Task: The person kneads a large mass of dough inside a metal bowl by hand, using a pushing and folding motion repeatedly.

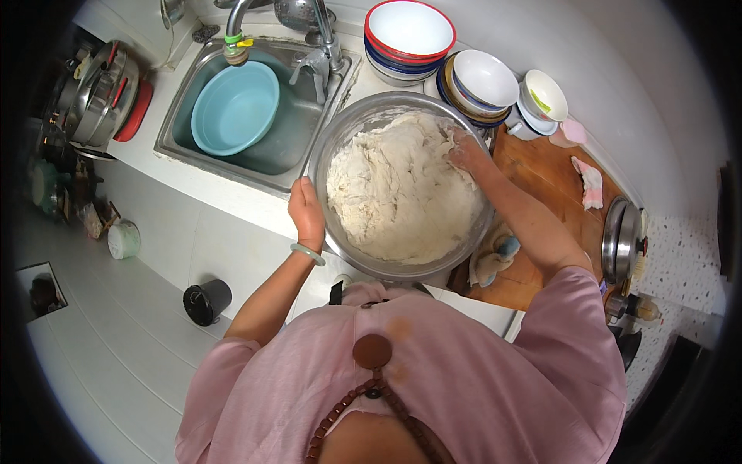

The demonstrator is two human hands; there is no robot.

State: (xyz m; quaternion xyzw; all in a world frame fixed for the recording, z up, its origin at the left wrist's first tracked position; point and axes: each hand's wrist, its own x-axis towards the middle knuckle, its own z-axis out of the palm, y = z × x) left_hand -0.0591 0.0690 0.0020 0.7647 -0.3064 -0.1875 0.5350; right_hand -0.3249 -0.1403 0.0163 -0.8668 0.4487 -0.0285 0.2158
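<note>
A large mass of rough, pale dough (406,185) fills much of a wide metal basin (339,246). My left hand (306,211), with a pale green bangle at the wrist, rests against the basin's left outer side, its fingers close together along the wall. Inside the basin, at the dough's upper right edge, is my right hand (464,151), floury and with its fingertips partly hidden by dough. Whether those fingers grip the dough or only press on it cannot be told.
A sink (290,148) with a light blue plastic tub (235,110) lies left, under a faucet (235,26). Stacked enamel bowls (408,32) and white bowls (484,78) stand behind the basin. At right, a wooden board (536,174) bears a crumpled cloth (493,261); a lidded steel pot (620,240) stands beyond.
</note>
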